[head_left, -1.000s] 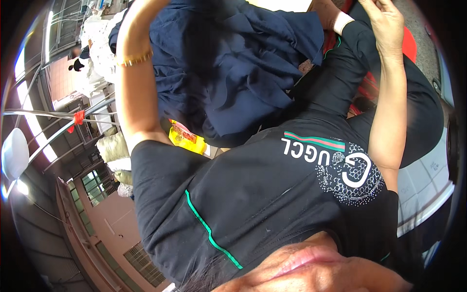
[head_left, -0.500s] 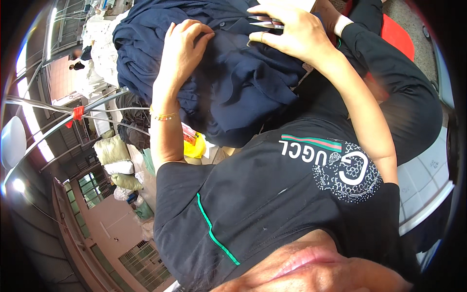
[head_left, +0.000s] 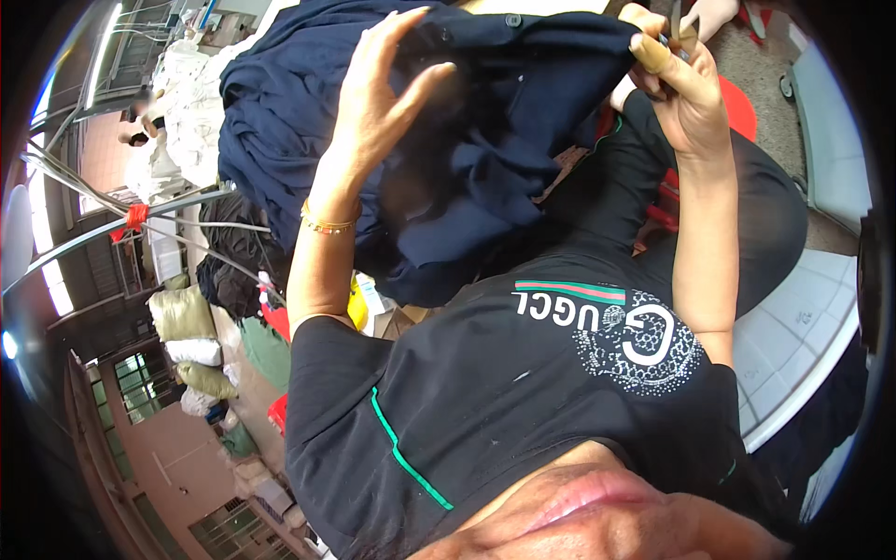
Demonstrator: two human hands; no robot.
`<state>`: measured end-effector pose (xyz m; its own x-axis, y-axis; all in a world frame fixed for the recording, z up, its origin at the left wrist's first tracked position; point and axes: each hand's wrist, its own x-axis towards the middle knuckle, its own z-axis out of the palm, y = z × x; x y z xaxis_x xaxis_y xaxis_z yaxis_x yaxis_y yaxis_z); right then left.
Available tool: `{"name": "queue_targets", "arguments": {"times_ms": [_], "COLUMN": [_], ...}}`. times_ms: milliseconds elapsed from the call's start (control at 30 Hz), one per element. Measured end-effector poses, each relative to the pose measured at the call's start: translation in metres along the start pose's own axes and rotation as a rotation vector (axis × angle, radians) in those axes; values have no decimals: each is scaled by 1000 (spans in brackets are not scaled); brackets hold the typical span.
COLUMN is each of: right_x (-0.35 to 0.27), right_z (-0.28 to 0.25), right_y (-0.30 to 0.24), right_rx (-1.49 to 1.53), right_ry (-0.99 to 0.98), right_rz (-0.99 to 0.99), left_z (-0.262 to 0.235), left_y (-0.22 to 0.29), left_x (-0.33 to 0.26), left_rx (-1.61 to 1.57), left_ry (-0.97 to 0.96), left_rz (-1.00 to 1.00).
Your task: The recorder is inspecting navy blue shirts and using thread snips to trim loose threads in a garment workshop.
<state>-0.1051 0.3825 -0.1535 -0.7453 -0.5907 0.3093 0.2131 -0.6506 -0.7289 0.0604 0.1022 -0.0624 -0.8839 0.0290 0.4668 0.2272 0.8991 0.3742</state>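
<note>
A dark navy garment [head_left: 523, 121] with a small button lies bunched over my lap, above my black printed t-shirt [head_left: 523, 392]. My left hand [head_left: 373, 121], with a thin gold bracelet at the wrist, is raised over the cloth with its fingers spread and holds nothing. At the upper right, my right hand [head_left: 686, 93] pinches the garment's top edge. One of its fingertips is wrapped in tan tape. A small metal tool [head_left: 678, 35] sticks up from its fingers; I cannot tell what kind.
A heap of white cloth [head_left: 187, 103] lies at the upper left beyond the navy pile. A red stool [head_left: 737, 112] shows behind my right arm, and a white ruled board [head_left: 803, 345] at the right. Metal poles [head_left: 112, 233] and stuffed sacks [head_left: 182, 313] stand at the left.
My left hand has lifted off the navy cloth and spread its fingers. My right hand has moved right and up to the garment's edge.
</note>
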Motion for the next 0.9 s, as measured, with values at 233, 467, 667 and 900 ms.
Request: {"name": "queue_targets", "arguments": {"times_ms": [233,467,667,900], "right_x": [-14,-3,0,-4], "right_z": [-23,-43,-11,58], "right_y": [-32,2,10,-11], "right_rx": [62,-171,-890,-1219], "right_ry": [-75,182,171,-15], "right_rz": [-107,65,-139,-384], "left_z": [39,60,76,87], "left_y": [37,27,6,-1], "left_x": [32,40,33,27], "left_rx": [-85,-256,-920,-1120], "left_ry": [-54,-157,-200,-119], "left_rz": [271,81,-469,-524]}}
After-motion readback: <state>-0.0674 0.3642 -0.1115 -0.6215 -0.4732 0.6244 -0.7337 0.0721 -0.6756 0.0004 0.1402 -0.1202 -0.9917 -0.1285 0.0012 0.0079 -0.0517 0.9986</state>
